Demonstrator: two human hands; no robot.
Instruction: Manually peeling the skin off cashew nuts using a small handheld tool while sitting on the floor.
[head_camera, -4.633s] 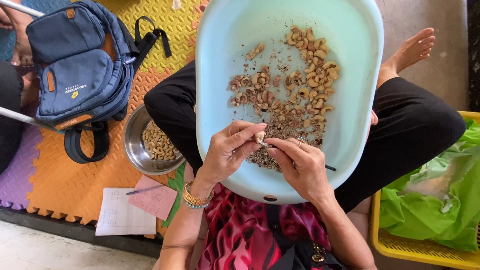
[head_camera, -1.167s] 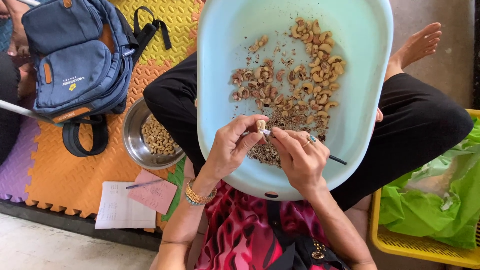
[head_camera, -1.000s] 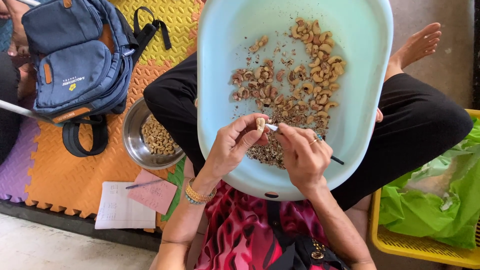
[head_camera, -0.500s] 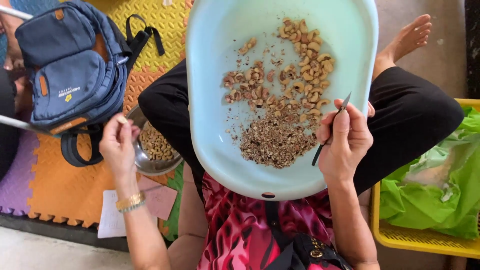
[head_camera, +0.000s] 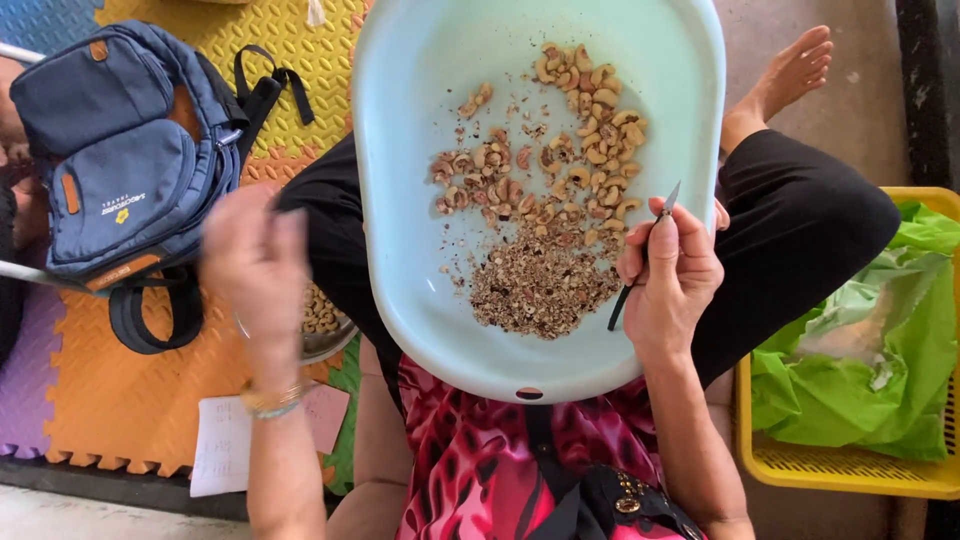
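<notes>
Hands apart over a lap: the right hand (head_camera: 672, 285) is closed around a thin knife (head_camera: 642, 257), its blade pointed up and away, at the right rim of a pale blue basin (head_camera: 420, 260). The left hand (head_camera: 255, 262) is blurred above a steel bowl (head_camera: 322, 325) of cashews beside the knee; whether anything is pinched in its fingers cannot be told. Inside the basin, cashews (head_camera: 560, 150) are spread across the middle and far side, and a heap of brown skins (head_camera: 540, 285) is piled nearer the body. A blue backpack (head_camera: 115, 170) is seen on foam mats (head_camera: 110, 400) at left, papers (head_camera: 222, 458) lie near the left wrist, and a yellow basket (head_camera: 850, 475) lined with green plastic sits at right.
</notes>
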